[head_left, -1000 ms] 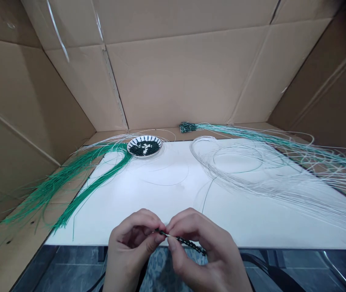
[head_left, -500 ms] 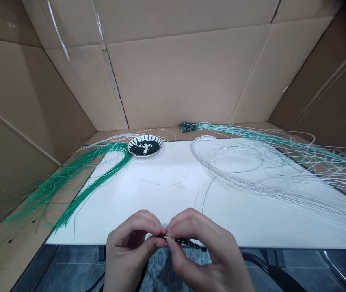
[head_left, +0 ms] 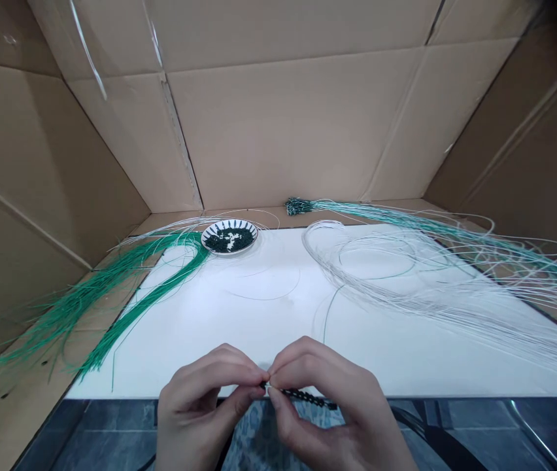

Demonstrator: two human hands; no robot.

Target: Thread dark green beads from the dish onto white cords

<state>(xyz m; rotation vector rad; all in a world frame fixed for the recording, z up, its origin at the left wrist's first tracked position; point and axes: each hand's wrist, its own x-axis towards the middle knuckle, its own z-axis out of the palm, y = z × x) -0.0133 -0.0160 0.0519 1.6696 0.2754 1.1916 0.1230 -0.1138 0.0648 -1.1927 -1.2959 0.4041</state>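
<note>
Near the front edge of the white board, my left hand (head_left: 204, 399) and my right hand (head_left: 330, 402) meet fingertip to fingertip. Between the right thumb and fingers runs a thin black braided-looking strand (head_left: 308, 396), whose tail lies across the right palm. The left thumb and index finger pinch a small dark piece at the strand's left end. A short pale bit shows in the narrow gap between the fingertips. Fingers cover much of the work, so how the parts join cannot be made out.
A striped dish (head_left: 229, 237) of small dark pieces stands at the back. Green strands (head_left: 151, 288) lie on the left and clear-white strands (head_left: 357, 281) on the right. A green-and-white bundle (head_left: 381, 212) stretches along the back right. Cardboard walls (head_left: 278, 124) enclose the board (head_left: 259, 327).
The view has shifted slightly. The left hand's fingers have closed in a little more over the dark piece, and the pale bit shows less. The strand stays in the right hand.
</note>
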